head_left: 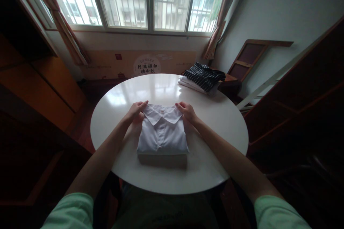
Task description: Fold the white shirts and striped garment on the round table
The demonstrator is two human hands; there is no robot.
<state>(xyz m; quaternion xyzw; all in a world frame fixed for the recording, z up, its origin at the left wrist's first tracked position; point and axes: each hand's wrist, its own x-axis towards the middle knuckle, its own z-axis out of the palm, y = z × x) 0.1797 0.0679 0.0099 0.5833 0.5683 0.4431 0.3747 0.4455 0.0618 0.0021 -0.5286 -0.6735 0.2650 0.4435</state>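
A white collared shirt (162,134), folded into a neat rectangle, lies on the round white table (215,128) with its collar at the far end and its button strip facing up. My left hand (137,110) pinches the collar's far left corner between thumb and fingers. At the opposite corner, my right hand (186,111) grips the collar in the same way. The near edge of the shirt casts a shadow on the tabletop.
At the table's far right rests a pile of folded clothes, with a black-and-white striped garment (204,76) over white cloth (197,87). A barred window (150,3) is beyond. Dark wooden furniture (301,93) stands to the right, an orange-brown cabinet (40,93) to the left.
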